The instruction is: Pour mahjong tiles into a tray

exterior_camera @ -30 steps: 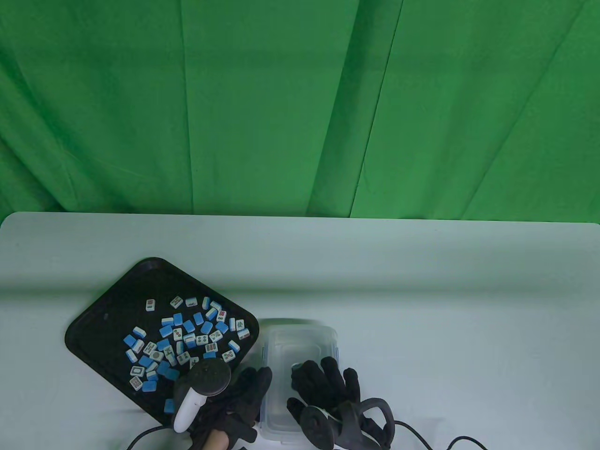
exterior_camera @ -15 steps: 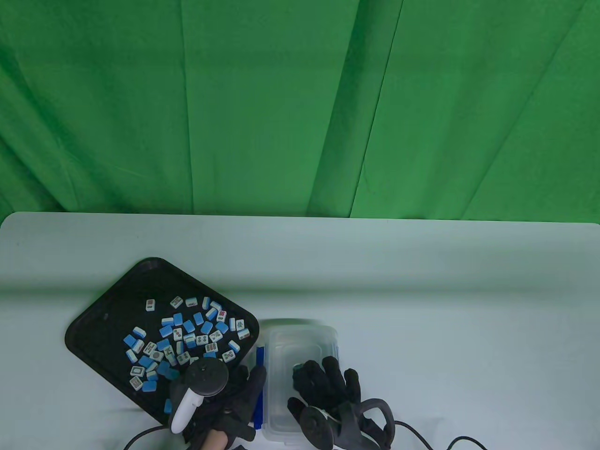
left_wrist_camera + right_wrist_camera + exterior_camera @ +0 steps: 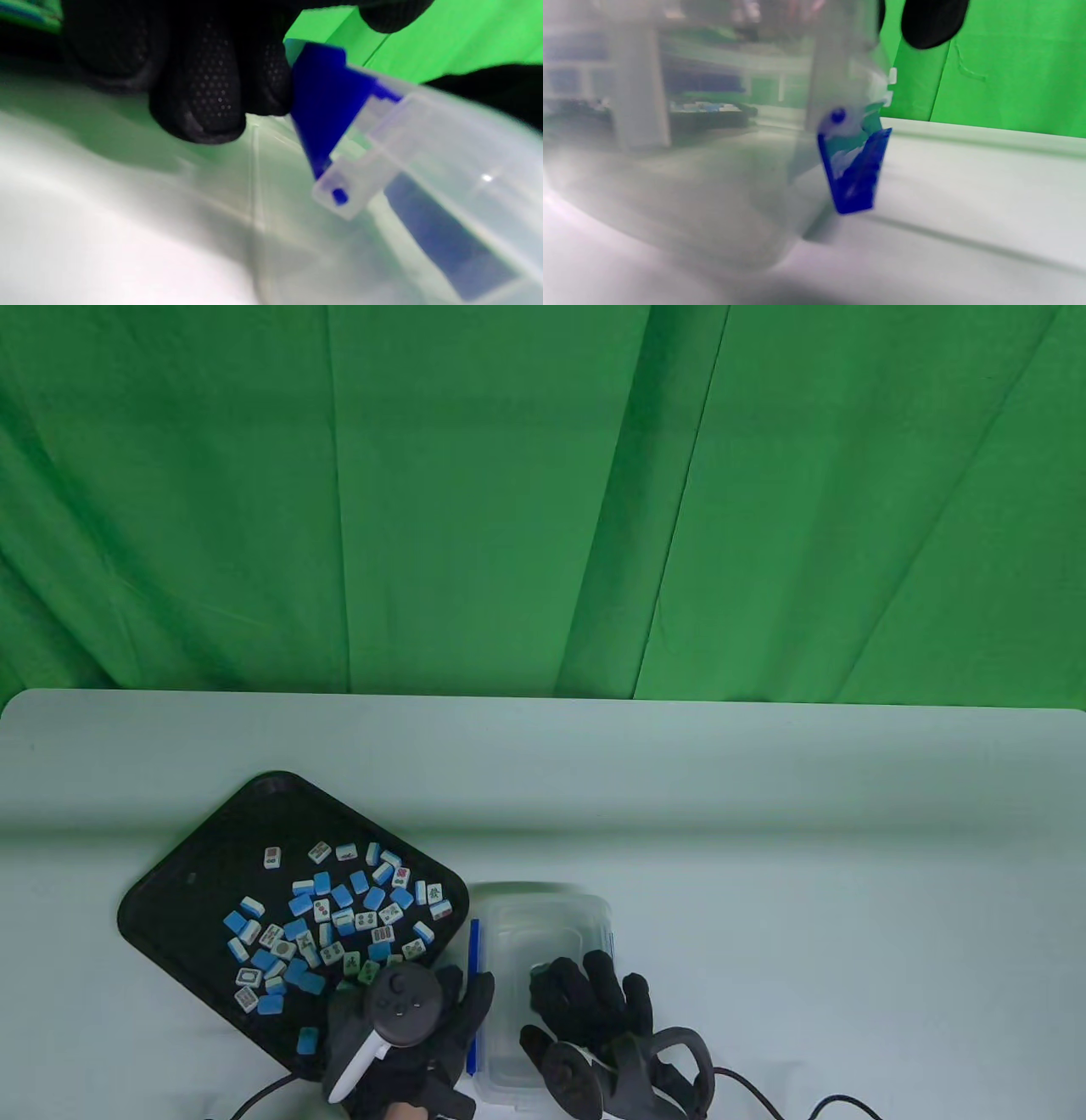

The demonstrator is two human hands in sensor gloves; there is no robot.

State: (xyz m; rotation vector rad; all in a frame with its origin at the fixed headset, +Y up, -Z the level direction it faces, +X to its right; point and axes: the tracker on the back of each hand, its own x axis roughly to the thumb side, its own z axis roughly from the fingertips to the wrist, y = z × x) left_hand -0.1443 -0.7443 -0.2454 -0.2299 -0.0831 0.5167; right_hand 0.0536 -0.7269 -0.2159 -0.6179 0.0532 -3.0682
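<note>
A black tray (image 3: 170,882) at the left holds many blue-and-white mahjong tiles (image 3: 339,908). A clear plastic container (image 3: 543,925) with blue latches stands upright beside it, and I see no tiles in it. My left hand (image 3: 467,997) is at the container's left side. In the left wrist view its fingers (image 3: 203,84) pinch the raised blue latch (image 3: 326,106), which also shows in the table view (image 3: 473,950). My right hand (image 3: 585,993) rests on the container's top with its fingers over the rim. The right wrist view shows the other blue latch (image 3: 857,178) hanging down.
The white table (image 3: 764,831) stretches to the right and back. A green cloth backdrop (image 3: 543,500) hangs behind it. Black cables (image 3: 814,1103) run from the hands at the front edge.
My left hand has moved right against the container's side and turned its tracker upward. The left blue latch has swung out into view. My right hand has stayed on the container.
</note>
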